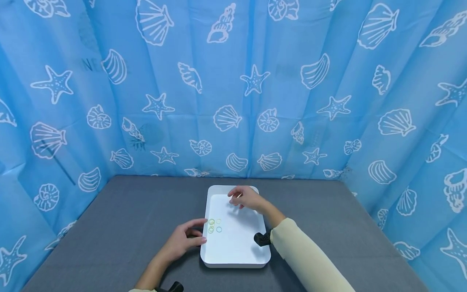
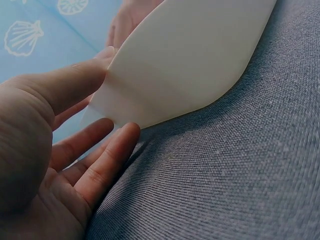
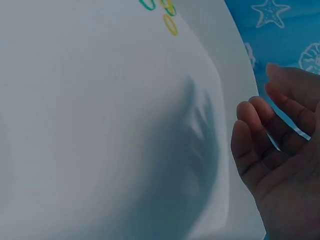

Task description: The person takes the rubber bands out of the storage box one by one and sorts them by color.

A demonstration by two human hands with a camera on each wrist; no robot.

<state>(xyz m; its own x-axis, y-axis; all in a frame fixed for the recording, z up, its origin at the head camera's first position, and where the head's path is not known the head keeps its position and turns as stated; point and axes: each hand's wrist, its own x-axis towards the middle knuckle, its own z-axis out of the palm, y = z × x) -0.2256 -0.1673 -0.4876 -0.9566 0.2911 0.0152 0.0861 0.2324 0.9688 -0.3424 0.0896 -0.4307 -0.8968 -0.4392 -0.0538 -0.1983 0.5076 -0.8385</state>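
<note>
Several small thin rings (image 1: 211, 222), yellow to green, lie flat on the floor of a white tray (image 1: 233, 249), grouped near its left wall about midway along. Some overlap or touch at that wall; a blue-green ring (image 1: 219, 232) and a paler one sit just to the right of them, apart from each other. Exact count hard to tell at this size

Left hand (image 1: 183, 238): at the tray's left side, right beside the rings, thumb and fingers spread apart, fingertips touching the outer wall and rim

Right hand (image 1: 249, 198): over the far end of the tray, well apart from the rings, fingers loosely bent with gaps between them, casting a shadow on the tray floor

Tray: shallow, rounded corners, long side running away from the person, resting on a grey cloth-covered table (image 1: 146, 215). Pale yellow sleeve (image 1: 310, 255) on the right arm, black device (image 1: 261, 239) at that wrist. Blue curtain (image 1: 233, 61) with white shells and starfish hangs behind the table and along both sides
</note>
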